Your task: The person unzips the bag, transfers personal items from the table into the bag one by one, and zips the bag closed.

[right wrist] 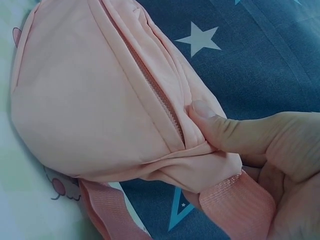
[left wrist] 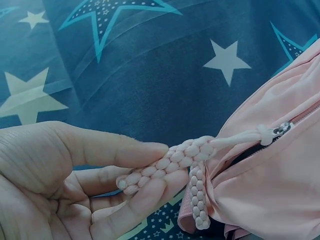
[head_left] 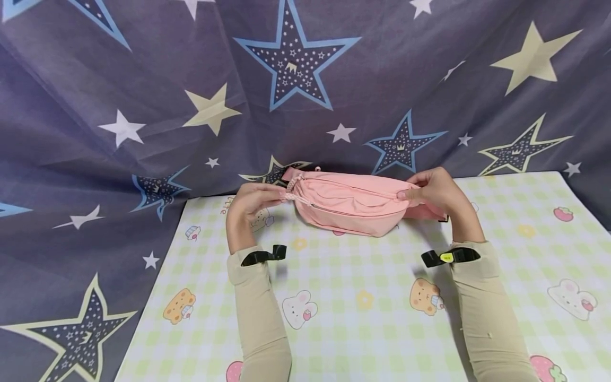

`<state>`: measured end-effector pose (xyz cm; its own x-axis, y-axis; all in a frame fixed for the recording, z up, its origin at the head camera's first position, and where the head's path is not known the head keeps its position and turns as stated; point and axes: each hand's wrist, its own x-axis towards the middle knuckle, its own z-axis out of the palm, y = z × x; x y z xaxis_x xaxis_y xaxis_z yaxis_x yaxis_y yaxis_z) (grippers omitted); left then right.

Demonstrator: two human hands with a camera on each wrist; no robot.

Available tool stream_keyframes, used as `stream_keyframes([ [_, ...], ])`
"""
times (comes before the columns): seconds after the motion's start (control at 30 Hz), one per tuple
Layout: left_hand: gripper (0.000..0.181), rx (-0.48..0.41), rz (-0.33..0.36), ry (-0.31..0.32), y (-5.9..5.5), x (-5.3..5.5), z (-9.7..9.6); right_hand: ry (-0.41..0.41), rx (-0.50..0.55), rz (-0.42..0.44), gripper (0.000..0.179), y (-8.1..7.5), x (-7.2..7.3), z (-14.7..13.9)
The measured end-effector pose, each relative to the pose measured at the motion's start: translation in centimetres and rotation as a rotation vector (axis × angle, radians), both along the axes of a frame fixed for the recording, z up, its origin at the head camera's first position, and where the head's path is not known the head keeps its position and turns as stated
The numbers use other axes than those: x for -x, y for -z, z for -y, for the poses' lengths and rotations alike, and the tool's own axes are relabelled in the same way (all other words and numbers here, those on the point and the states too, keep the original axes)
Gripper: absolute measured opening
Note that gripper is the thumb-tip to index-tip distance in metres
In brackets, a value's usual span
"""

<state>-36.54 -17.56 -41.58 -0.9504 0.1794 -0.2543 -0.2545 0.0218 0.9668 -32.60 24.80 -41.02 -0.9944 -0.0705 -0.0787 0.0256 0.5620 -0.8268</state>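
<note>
A pink waist bag (head_left: 350, 204) sits near the far edge of the table, its zipped front facing the person. My left hand (head_left: 253, 204) pinches a braided cord zipper pull (left wrist: 175, 160) between thumb and fingers. That cord runs taut to the metal slider (left wrist: 282, 131), where a short dark opening shows beside the zip in the left wrist view. A second braided pull (left wrist: 198, 200) hangs loose below. At the bag's other end my right hand (head_left: 434, 191) grips the corner, thumb on the front by the zip's end (right wrist: 180, 140), above the webbing strap (right wrist: 240, 205).
A green-checked tablecloth (head_left: 334, 329) with cartoon prints covers the table. Behind it hangs a dark curtain (head_left: 157, 63) with stars, close to the bag's back. A strap end with a black buckle piece (head_left: 444, 218) lies by the right hand.
</note>
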Motion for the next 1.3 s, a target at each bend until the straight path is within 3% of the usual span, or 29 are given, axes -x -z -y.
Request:
stream_keyframes([
  [0.2, 0.031, -0.033, 0.009, -0.069, 0.0, 0.0, 0.3, -0.001, -0.016, 0.0, 0.04, 0.0, 0.1, 0.0],
  [0.33, 0.025, 0.018, 0.006, -0.073, 0.1, 0.0, 0.5, 0.001, -0.009, 0.01, 0.041, 0.1, 0.0, -0.1],
  [0.43, 0.014, 0.103, 0.02, 0.004, 0.3, 0.0, 0.7, -0.002, 0.004, 0.022, 0.042, 0.2, 0.0, -0.1],
  [0.6, 0.033, 0.217, 0.034, 0.163, 0.5, -0.1, 0.8, -0.003, -0.006, 0.018, 0.041, 0.2, 0.1, -0.2],
  [0.73, 0.035, 0.307, 0.001, 0.255, 0.4, -0.2, 0.5, -0.004, -0.015, 0.008, 0.04, 0.2, 0.1, -0.2],
  [0.93, 0.033, 0.347, -0.033, 0.363, 0.3, -0.2, -0.3, -0.006, -0.012, 0.006, 0.039, 0.2, 0.1, -0.2],
  [1.0, 0.032, 0.345, -0.025, 0.337, 0.3, -0.2, -0.4, -0.007, -0.007, 0.006, 0.039, 0.2, 0.1, -0.2],
  [1.1, 0.026, 0.316, -0.003, 0.238, 0.1, -0.3, -0.5, -0.01, -0.013, 0.002, 0.038, 0.3, 0.1, -0.2],
  [1.2, 0.014, 0.248, 0.029, 0.124, -0.1, -0.3, -0.5, -0.01, -0.021, -0.001, 0.038, 0.2, 0.1, -0.2],
  [1.3, 0.007, 0.168, 0.04, 0.083, -0.2, -0.3, -0.5, -0.011, -0.025, -0.001, 0.037, 0.2, 0.1, -0.2],
])
